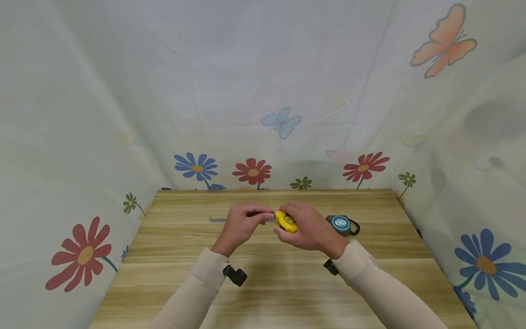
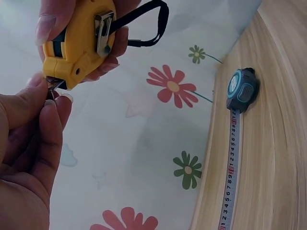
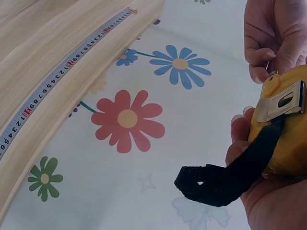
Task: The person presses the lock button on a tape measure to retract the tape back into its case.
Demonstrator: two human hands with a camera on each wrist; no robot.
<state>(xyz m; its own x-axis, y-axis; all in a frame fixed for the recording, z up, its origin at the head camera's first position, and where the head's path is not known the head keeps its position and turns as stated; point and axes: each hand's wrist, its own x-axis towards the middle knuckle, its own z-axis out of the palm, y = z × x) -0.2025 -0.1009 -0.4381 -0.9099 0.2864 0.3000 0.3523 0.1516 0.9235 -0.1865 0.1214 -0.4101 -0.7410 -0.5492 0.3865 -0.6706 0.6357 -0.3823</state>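
Above the wooden table, my right hand (image 1: 308,228) grips a yellow tape measure (image 1: 287,222) by its case. The left wrist view shows its metal clip (image 2: 104,33) and black strap (image 2: 144,17). Thumb and fingers of my left hand (image 1: 242,224) pinch the metal blade tip (image 2: 53,85) at the case's mouth. Beneath the hands, a grey and teal tape measure (image 2: 242,90) lies on the table. From it a marked blade (image 3: 72,62) runs out to the left, its hooked end (image 1: 211,219) visible past my left hand; the head view hides the middle.
The wood-grain table (image 1: 181,274) ends at a back edge against a pale cloth (image 1: 263,68) printed with flowers and butterflies. More cloth hangs at both sides. A black wrist strap loop (image 1: 355,227) sticks out from the grey and teal tape measure.
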